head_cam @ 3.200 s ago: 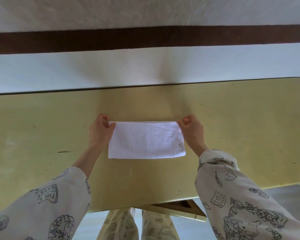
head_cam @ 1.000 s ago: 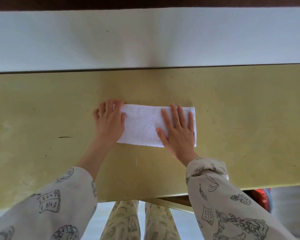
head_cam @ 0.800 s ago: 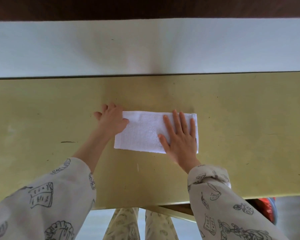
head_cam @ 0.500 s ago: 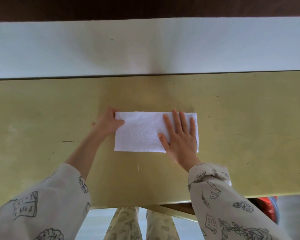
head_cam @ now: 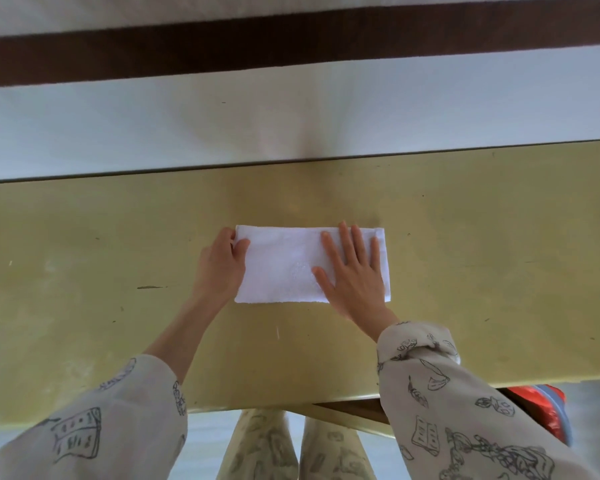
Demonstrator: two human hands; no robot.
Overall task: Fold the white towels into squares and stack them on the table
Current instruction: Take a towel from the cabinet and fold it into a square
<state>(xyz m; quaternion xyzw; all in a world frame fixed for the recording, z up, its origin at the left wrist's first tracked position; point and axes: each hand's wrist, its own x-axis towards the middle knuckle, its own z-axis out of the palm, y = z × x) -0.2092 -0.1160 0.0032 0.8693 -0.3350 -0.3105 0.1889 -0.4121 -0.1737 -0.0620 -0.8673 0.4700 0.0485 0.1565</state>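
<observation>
Left hand (head_cam: 222, 263) of mine pinches the short left end of the white towel (head_cam: 284, 265), a long strip mid-table (head_cam: 465, 271), while my flat right hand (head_cam: 352, 275) pins it, so I should carry that end across edge-to-edge for a true square.

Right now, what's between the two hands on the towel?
Only bare white towel. In the head view, the left hand pinches its left end and the right hand lies flat on its right half; nothing else sits on the cloth between them.

Left hand (head_cam: 222, 265) curled, thumb and fingers (head_cam: 240, 244) pinched; right hand (head_cam: 355, 275) lay flat, fingers straight, spread.
</observation>
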